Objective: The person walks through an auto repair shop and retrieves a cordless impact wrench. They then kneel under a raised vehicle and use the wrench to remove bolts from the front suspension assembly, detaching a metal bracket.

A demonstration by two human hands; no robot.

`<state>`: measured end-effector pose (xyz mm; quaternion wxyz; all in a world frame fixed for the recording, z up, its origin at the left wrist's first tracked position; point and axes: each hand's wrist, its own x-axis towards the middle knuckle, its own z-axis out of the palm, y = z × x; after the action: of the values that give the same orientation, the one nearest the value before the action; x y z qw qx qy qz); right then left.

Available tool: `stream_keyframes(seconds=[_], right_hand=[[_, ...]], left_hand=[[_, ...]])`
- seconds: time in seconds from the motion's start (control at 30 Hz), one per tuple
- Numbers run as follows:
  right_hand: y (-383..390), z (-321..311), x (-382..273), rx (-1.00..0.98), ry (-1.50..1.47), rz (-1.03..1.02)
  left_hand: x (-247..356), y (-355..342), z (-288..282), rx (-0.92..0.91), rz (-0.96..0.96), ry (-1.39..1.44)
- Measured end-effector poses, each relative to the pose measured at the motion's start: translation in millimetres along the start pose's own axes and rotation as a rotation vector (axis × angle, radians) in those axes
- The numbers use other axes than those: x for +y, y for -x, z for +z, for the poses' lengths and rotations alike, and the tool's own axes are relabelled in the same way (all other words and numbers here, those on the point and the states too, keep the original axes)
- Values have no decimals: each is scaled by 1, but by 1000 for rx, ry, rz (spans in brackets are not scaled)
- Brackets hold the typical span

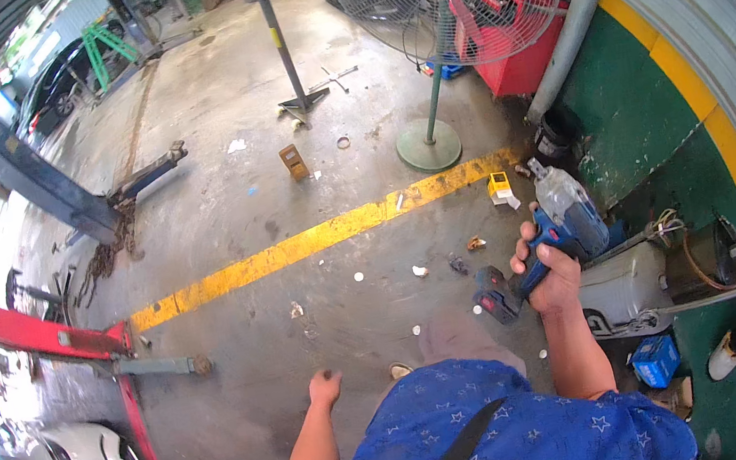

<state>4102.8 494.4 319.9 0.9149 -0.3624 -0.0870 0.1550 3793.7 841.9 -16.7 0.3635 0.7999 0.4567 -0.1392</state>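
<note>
Right hand (551, 277) grips a blue impact wrench (551, 231) near the wall's green edge (626, 110); left hand (325, 387) curled, empty, above open floor (221, 204).

Car workshop: vehicle lift (51, 339), cordless impact wrench (546, 241).

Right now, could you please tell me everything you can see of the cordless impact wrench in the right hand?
The impact wrench is a pistol-shaped tool with a blue body, black grip and a grey-silver nose pointing up and away. A dark battery block with red trim sits at the grip's foot. The right hand wraps its grip, holding it in the air above the concrete floor; nothing else touches it.
</note>
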Motion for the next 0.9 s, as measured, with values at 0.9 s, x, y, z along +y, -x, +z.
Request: stream_keyframes(seconds=[0.9], right_hand=[[-799,-127,389,167,1820,756]], left_hand=[[199,-694,-198,-210,383,-654]])
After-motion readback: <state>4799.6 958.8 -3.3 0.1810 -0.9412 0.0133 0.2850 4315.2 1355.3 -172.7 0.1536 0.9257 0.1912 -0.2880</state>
